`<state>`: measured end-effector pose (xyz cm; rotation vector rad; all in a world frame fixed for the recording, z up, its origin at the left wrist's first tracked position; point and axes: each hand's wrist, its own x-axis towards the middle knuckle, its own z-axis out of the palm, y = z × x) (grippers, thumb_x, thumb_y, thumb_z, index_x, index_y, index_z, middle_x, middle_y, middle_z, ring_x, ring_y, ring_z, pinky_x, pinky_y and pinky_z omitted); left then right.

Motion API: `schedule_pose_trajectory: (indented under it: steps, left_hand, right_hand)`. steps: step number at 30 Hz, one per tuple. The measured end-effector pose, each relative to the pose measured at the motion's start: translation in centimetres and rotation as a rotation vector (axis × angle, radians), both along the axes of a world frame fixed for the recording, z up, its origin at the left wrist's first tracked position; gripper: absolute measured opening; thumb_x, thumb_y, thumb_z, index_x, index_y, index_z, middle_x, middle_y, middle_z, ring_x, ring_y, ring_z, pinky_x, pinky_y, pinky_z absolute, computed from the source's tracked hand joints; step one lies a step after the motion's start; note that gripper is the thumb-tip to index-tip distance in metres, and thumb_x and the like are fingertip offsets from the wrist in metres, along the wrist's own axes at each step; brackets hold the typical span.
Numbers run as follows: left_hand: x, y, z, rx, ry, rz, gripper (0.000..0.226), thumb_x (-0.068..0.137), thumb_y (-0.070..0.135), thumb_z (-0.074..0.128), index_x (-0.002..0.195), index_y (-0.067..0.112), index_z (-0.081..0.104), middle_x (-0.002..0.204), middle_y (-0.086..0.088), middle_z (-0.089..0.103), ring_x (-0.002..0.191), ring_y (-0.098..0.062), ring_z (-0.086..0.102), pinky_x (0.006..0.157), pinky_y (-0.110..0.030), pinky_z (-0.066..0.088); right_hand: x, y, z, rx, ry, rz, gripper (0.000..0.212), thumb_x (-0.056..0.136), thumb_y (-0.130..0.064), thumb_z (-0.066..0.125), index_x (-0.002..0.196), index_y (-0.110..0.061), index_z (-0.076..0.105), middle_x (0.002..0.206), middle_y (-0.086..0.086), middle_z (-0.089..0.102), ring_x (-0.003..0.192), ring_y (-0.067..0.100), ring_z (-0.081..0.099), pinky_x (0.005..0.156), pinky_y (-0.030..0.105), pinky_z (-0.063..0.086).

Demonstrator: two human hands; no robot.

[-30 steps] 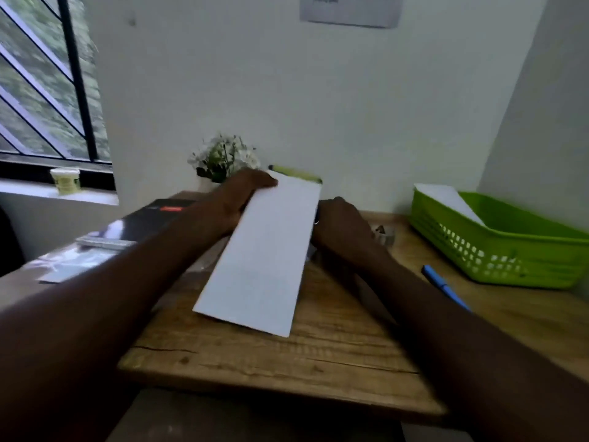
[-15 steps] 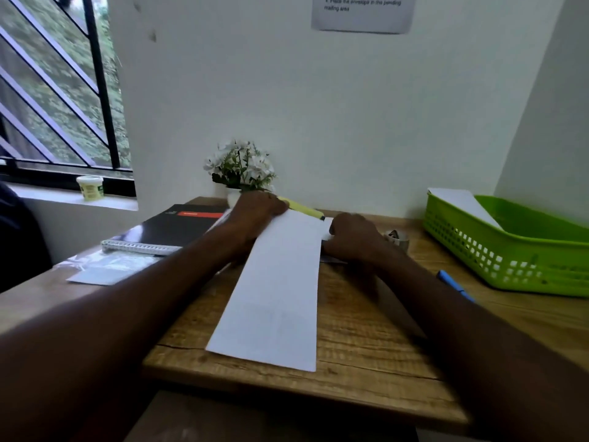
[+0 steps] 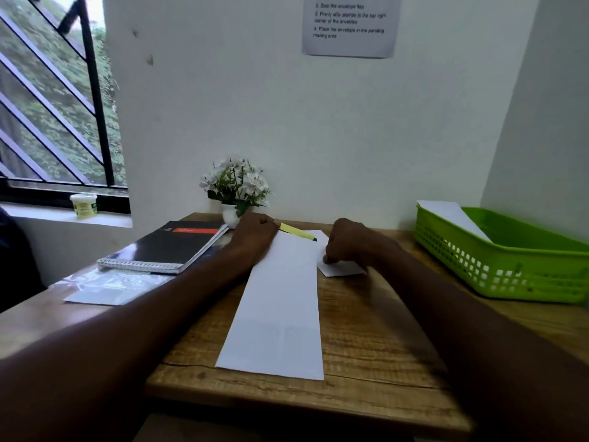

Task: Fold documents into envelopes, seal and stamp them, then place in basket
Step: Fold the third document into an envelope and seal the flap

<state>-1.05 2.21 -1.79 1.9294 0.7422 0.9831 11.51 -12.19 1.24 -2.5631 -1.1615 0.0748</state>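
A long white folded document (image 3: 280, 307) lies flat on the wooden desk (image 3: 376, 352), running from the near edge toward the wall. My left hand (image 3: 255, 237) sits at its far left corner with fingers curled over the paper's end. My right hand (image 3: 350, 244) is just right of the document, fingers curled, pinching the edge of a smaller white envelope (image 3: 341, 270) lying on the desk. The green basket (image 3: 510, 266) stands at the right with a white sheet (image 3: 452, 215) leaning inside it.
A yellow highlighter (image 3: 298, 231) lies past the document's far end. A flower pot (image 3: 234, 193) stands by the wall. A black spiral notebook (image 3: 165, 247) and a clear plastic sleeve (image 3: 108, 287) lie at the left. An instruction sheet (image 3: 350, 25) hangs on the wall.
The document went from tilted and raised to lying flat and straight on the desk. My right hand shifted from its edge onto the small envelope. The camera view tilted up.
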Motion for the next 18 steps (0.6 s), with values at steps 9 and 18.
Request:
schedule_pose_trajectory:
  steps: [9, 18]
  left_hand:
    - [0.5, 0.4, -0.1, 0.025, 0.012, 0.052, 0.029, 0.102, 0.021, 0.057, 0.075, 0.009, 0.059, 0.075, -0.012, 0.054, 0.074, -0.022, 0.049, 0.066, -0.032, 0.032]
    - [0.3, 0.5, 0.1, 0.058, -0.021, 0.024, 0.031, 0.101, 0.02, 0.06, 0.084, -0.006, 0.068, 0.08, -0.014, 0.058, 0.078, -0.022, 0.052, 0.072, -0.032, 0.037]
  right_hand:
    - [0.1, 0.2, 0.6, -0.021, 0.081, -0.016, 0.05, 0.077, -0.035, 0.087, 0.103, -0.013, 0.049, 0.113, 0.009, 0.061, 0.105, 0.028, 0.062, 0.077, 0.035, 0.051]
    - [0.3, -0.9, 1.3, 0.066, 0.274, -0.052, 0.059, 0.074, -0.026, 0.093, 0.108, -0.008, 0.047, 0.088, 0.004, 0.05, 0.098, 0.026, 0.053, 0.069, 0.032, 0.043]
